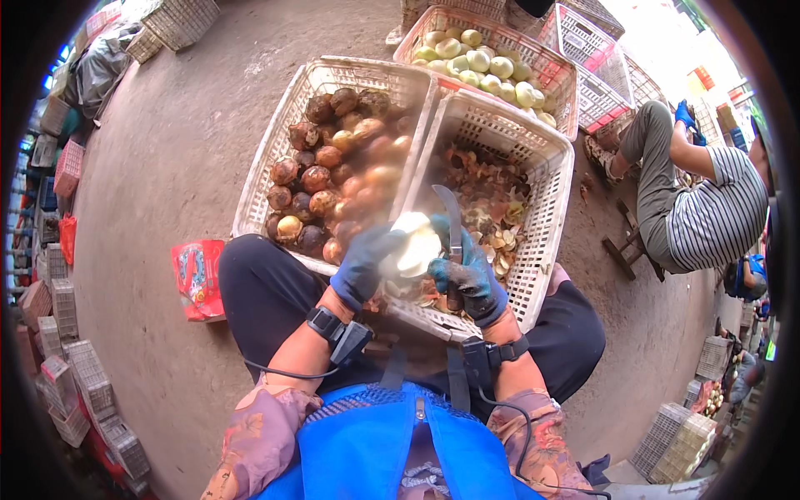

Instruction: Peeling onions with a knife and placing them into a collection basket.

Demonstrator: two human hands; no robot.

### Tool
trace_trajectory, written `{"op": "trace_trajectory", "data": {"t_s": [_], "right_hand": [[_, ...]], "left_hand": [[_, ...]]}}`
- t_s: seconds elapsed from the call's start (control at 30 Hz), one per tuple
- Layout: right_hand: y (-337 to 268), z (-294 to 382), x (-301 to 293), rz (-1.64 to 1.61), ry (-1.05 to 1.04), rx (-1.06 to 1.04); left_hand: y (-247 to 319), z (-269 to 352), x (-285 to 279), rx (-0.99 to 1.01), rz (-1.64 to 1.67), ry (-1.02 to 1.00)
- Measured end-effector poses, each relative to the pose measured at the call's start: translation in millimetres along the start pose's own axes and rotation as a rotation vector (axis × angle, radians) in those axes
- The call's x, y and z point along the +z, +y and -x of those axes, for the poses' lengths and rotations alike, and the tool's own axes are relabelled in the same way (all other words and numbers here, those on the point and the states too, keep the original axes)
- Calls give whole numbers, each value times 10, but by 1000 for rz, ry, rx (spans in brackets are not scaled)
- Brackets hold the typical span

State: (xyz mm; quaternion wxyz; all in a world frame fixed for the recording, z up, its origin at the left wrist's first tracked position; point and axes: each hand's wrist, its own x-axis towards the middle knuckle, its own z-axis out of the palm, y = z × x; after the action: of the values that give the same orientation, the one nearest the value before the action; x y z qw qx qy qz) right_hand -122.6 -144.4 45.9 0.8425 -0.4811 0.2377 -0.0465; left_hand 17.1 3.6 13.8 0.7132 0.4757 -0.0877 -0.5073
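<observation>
My left hand (369,262), in a dark blue glove, holds a peeled white onion (414,247) that looks blurred and overexposed. In my right hand (469,278), gloved in blue and dirty, is a short knife (452,215) with a curved blade pointing up and away from me. Both hands are close together over the near side of a white plastic crate (550,206) of onion skins and scraps (478,187). Left of it, touching, stands another white crate (265,162) with brown unpeeled onions (315,179). A smear of haze hides part of these.
Beyond both stands a crate (565,94) of peeled pale onions (478,60). A red printed bag (197,280) lies by my left knee. At right, a person (706,194) with blue gloves sits near a wooden stool (628,240). Stacked crates (94,381) line the left.
</observation>
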Motion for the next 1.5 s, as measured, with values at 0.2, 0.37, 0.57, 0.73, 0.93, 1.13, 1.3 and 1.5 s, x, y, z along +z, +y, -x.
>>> {"op": "trace_trajectory", "data": {"t_s": [0.2, 0.37, 0.57, 0.73, 0.93, 1.13, 1.3, 1.5], "right_hand": [[82, -71, -49, -72, -7, -58], [-96, -51, -22, -67, -59, -64], [139, -22, 56, 158, -53, -174], [78, 79, 137, 53, -66, -155], [146, -5, 119, 311, -28, -338], [-134, 167, -233, 779, 77, -657], [-368, 388, -56, 1433, 19, -770], [-299, 400, 54, 1706, 64, -668]], "left_hand": [[30, -79, -10, -7, 143, -167], [35, -115, -102, 77, -146, -70], [-79, -68, -142, -42, -70, -25], [-48, 101, -93, -136, -24, -122], [-27, 125, -115, -118, -57, -77], [431, 138, 4, 0, -315, -205], [465, 301, 40, -58, -287, -125], [299, 320, -45, -40, -283, -154]]}}
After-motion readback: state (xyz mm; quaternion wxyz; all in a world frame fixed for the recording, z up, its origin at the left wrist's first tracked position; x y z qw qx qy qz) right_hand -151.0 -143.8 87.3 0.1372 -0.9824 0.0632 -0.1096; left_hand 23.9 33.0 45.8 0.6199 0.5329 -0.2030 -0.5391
